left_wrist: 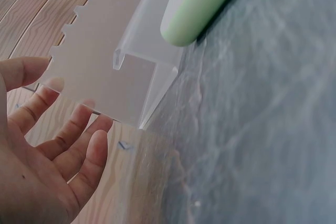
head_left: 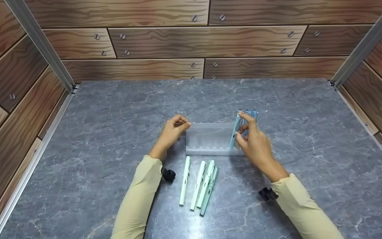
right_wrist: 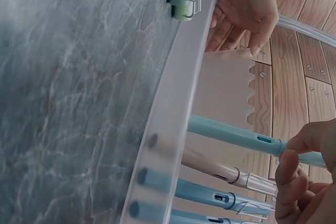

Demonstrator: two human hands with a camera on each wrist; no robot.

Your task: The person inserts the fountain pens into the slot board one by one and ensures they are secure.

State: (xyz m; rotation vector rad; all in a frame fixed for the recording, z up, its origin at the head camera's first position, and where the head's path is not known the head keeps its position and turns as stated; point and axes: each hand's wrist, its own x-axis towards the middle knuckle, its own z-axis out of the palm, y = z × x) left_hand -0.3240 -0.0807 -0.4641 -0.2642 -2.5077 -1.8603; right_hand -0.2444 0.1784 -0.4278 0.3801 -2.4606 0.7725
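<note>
Fingers and thumb of the right hand (head_left: 255,142) pinch the upper part of a light blue pen (head_left: 233,140), which slants near the right end of the see-through rack (head_left: 211,152). I can't tell if its low end sits in the rack. Thumb and fingers of the left hand (head_left: 173,131) hold the rack's top left corner. More pens (right_wrist: 202,192) lean at the rack's right end; four green pens (head_left: 185,181) lie in front. A loose pinch could let the light blue pen slip and bump the others. A hard left tug could tip the rack.
</note>
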